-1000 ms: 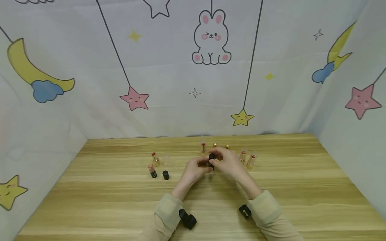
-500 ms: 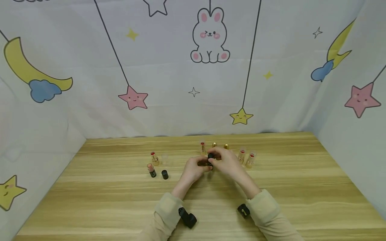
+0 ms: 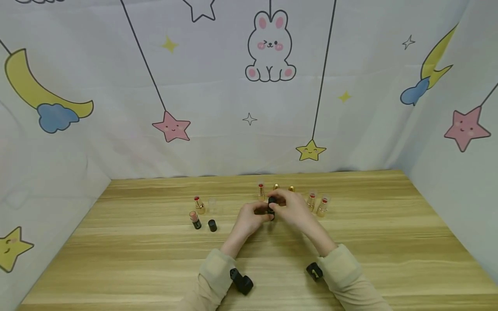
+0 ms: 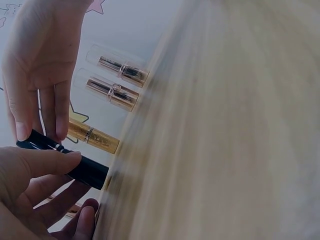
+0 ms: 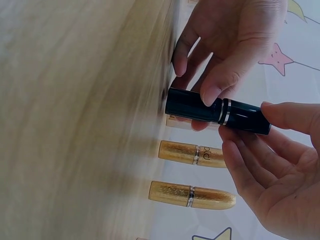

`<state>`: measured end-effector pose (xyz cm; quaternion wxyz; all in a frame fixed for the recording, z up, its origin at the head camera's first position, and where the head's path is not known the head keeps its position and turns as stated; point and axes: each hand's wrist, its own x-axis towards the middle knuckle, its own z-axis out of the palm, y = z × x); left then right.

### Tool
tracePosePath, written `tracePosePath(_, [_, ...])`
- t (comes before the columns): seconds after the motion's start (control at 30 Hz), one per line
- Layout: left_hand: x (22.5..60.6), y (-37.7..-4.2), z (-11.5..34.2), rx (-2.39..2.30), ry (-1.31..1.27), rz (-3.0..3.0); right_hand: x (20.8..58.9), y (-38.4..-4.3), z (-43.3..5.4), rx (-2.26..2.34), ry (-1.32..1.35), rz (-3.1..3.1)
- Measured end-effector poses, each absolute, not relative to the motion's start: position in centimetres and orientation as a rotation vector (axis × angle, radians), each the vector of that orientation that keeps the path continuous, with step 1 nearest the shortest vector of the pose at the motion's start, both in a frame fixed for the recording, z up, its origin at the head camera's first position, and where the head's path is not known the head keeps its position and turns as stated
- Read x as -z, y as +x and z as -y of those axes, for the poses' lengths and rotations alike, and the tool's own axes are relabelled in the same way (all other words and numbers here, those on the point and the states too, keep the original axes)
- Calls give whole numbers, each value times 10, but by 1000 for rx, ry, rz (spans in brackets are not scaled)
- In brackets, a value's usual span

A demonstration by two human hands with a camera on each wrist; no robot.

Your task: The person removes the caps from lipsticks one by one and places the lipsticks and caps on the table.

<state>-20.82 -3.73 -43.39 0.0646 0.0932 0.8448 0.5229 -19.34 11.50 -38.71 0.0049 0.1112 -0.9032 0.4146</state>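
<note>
Both hands are on a black lipstick tube [image 5: 195, 104] with silver bands round its middle, upright at the table's back centre. My left hand [image 3: 250, 219] grips its lower part between thumb and fingers. At the top, my right hand [image 3: 293, 211] pinches the cap [image 5: 248, 118], which sits in line with the base. Behind the hands stand two gold tubes, one [image 5: 177, 151] close to the black one and another [image 5: 170, 192] farther right. The right fingers partly hide them in the head view.
Left on the table [image 3: 136, 259] stand an uncapped red lipstick [image 3: 200, 205], a clear cap [image 3: 212, 204], an uncapped pink lipstick [image 3: 196, 220] and a black cap [image 3: 212, 225]. Clear-capped lipsticks stand behind [image 3: 261, 191] and right [image 3: 322, 206]. A patterned curtain [image 3: 218, 95] closes the back.
Both hands keep their hold on the black lipstick tube in nearly the same place. The head view has shifted slightly; the other lipsticks stay put.
</note>
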Motion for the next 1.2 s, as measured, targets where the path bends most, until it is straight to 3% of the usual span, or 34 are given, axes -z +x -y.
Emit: tracePosePath(1.2, [425, -199, 43, -1609, 320, -2535, 367, -178, -117, -1277, 428, 2719])
